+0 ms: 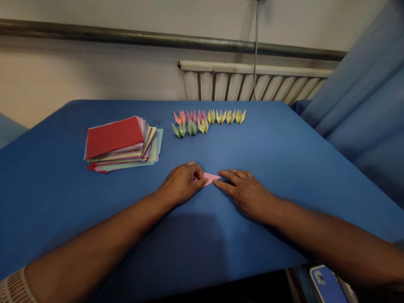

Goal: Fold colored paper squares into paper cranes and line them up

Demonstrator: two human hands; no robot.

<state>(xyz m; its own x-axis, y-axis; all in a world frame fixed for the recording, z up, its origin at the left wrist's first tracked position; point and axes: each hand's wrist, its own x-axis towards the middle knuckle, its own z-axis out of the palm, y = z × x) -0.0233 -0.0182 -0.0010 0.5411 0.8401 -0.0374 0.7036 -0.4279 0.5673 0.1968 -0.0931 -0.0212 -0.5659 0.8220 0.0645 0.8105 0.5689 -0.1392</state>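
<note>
A small folded piece of pink origami paper (212, 178) lies on the blue-covered table, its narrow point toward the right. My left hand (184, 183) is closed on the paper's left part, thumb and curled fingers pressing it, so that end is hidden. At the pointed end, my right hand (248, 191) rests with fingers stretched out; its thumb touches the lower edge and the index fingertip lies close to the tip, with a gap between them. Beyond both hands stand folded paper cranes in two rows: yellow cranes (226, 116), pink and orange cranes (192, 116) and green cranes (186, 128).
A thick stack of coloured paper sheets (115, 139), red on top, sits at the left of the blue table (132, 252). Behind are a radiator (233, 80) and a wall pipe (126, 35). A blue curtain (366, 92) hangs at right; a blue-backed phone-like object (330, 286) is low right.
</note>
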